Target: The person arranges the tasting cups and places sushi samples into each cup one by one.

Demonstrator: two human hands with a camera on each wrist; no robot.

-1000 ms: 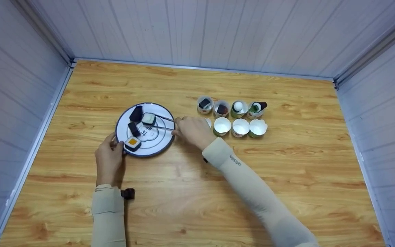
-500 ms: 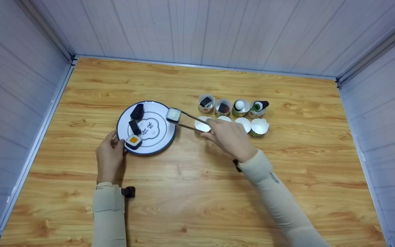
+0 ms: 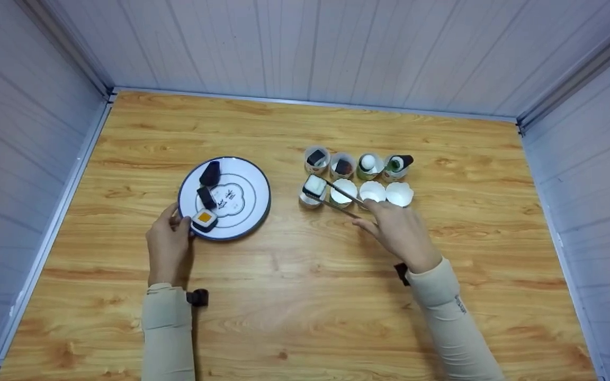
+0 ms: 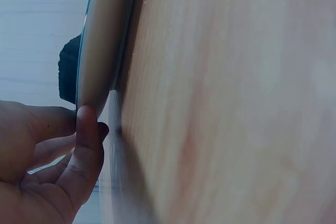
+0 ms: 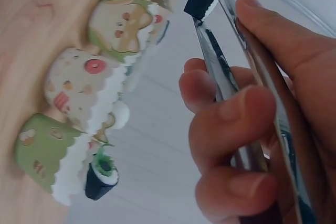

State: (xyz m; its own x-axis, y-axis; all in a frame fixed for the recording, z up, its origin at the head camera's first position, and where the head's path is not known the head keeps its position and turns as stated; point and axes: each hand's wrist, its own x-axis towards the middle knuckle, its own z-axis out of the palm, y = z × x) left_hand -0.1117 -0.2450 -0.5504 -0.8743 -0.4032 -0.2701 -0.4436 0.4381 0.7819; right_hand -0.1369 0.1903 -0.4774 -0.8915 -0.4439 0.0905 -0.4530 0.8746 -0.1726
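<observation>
My left hand pinches the near-left rim of a white plate with a blue edge; the left wrist view shows thumb and finger at the rim. On the plate lie an orange-centred sushi roll, a dark block and a dark wedge-like piece. My right hand grips metal tongs, fingers curled round both arms. Between the tong tips is a white-topped, dark-sided sushi piece, held above the leftmost front paper cup, partly covering its mouth.
Beside that cup, the front row has further white-lined paper cups. Behind them, back-row cups hold dark pieces, a white ball and a dark cone-shaped roll. Pale panels border the wooden table.
My right hand has carried the sushi piece in the tongs off the plate, rightward to above the leftmost front cup. The left hand and plate have stayed in place.
</observation>
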